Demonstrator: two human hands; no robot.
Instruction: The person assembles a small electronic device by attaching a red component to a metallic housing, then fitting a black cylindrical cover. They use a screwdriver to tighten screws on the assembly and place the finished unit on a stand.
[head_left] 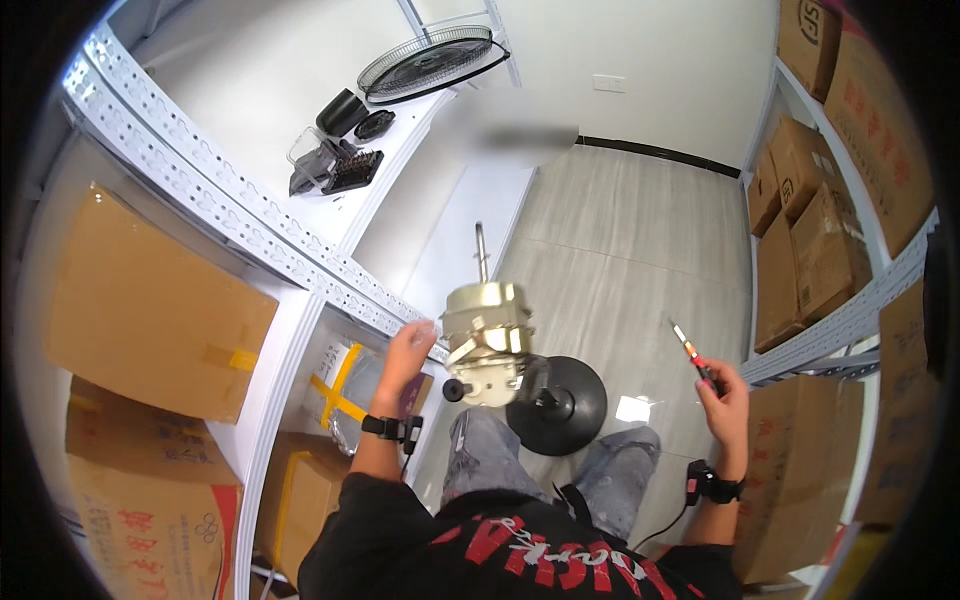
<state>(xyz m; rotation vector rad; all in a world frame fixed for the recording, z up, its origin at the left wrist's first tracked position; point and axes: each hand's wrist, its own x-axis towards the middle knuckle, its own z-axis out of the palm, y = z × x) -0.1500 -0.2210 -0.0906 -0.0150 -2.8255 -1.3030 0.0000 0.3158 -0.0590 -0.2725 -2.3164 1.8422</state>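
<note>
A bare fan motor [487, 312] with a metal housing and a shaft pointing away from me stands in front of my knees. Its pale gearbox part and a black knob [454, 390] face me. Beneath it is a round black base [575, 420]. My left hand [404, 355] is just left of the motor, its fingers curled together; what is in them, if anything, I cannot make out. Out to the right, my right hand [724, 400] grips a screwdriver [694, 356] with a red and black handle, its metal blade pointing up and away from the motor.
On the left white shelf [330, 215] lie a round fan guard [430, 65], a black cup-shaped cover [342, 112] and a black tray of small parts [354, 172]. Cardboard boxes [160, 300] fill the left rack. More boxes [800, 170] line the right rack.
</note>
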